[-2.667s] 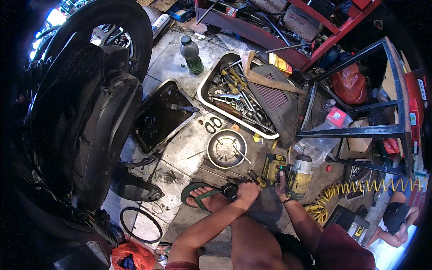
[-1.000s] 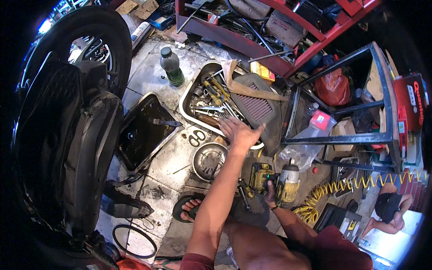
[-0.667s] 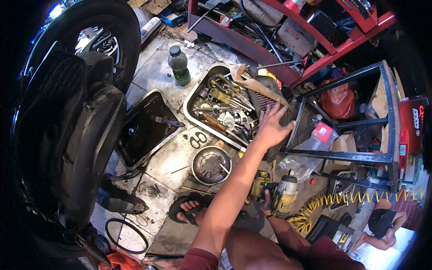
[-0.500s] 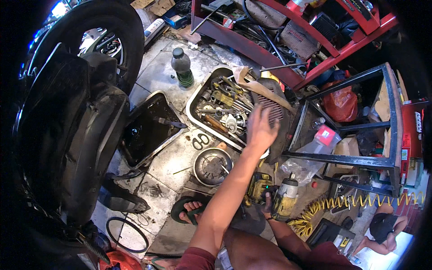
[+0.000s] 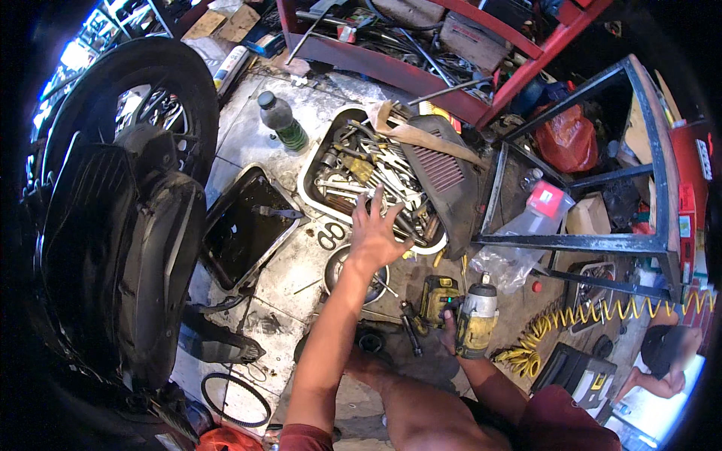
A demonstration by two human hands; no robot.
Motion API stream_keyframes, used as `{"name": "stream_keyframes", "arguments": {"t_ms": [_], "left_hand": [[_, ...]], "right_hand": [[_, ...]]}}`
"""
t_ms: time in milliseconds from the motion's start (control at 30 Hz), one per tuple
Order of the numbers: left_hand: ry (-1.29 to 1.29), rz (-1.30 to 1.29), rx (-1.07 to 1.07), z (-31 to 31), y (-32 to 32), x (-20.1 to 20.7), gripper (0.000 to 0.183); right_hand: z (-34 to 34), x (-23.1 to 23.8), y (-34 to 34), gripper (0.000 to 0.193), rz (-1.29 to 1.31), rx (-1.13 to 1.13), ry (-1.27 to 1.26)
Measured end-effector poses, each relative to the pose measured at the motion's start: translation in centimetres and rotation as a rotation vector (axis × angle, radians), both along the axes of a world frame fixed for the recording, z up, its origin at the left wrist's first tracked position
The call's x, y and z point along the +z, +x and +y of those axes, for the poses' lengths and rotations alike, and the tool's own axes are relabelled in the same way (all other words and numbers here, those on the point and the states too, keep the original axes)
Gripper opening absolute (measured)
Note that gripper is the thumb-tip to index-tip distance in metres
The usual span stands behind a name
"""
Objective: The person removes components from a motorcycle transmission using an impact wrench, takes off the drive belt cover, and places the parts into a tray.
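My left hand (image 5: 374, 237) reaches over the near edge of a white metal tray (image 5: 435, 247) full of spanners, sockets and pliers. Its fingers are spread, and nothing shows in them. Just below it sits a round metal bowl (image 5: 331, 269), partly hidden by my wrist, with a thin rod across it. My right hand (image 5: 450, 331) is closed round the handle of a yellow and grey cordless impact wrench (image 5: 477, 319), whose nose points away from me. A dark panel with a ribbed grille (image 5: 440, 168) leans over the tray's right side.
A motorcycle (image 5: 98, 248) stands at left. Nearby are a black pan of dark liquid (image 5: 244, 233) with a brush (image 5: 275, 212), a bottle (image 5: 283, 122), a drive belt (image 5: 235, 400), a metal frame (image 5: 587, 242) and a coiled yellow hose (image 5: 530, 338). Another person crouches far right.
My left hand has moved left and nearer, from beside the grille to the tray's near edge. The view has shifted a little. My right hand still holds the impact wrench.
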State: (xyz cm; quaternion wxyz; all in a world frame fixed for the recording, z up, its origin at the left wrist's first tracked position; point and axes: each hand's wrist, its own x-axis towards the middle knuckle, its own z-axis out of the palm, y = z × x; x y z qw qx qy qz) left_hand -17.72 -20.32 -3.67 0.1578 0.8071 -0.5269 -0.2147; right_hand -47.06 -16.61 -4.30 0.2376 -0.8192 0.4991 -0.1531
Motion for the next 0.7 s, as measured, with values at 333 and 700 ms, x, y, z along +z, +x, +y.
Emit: {"name": "stream_keyframes", "arguments": {"t_ms": [333, 700], "left_hand": [[-0.253, 0.105, 0.118, 0.5, -2.7, -1.0, 0.063], [-0.227, 0.036, -0.012, 6.1, -4.4, -0.5, 0.053]], "right_hand": [[-0.3, 1.5, 1.0, 0.010, -0.211, 0.006, 0.204], [-0.4, 2.2, 1.8, 0.017, -0.110, 0.061, -0.048]]}}
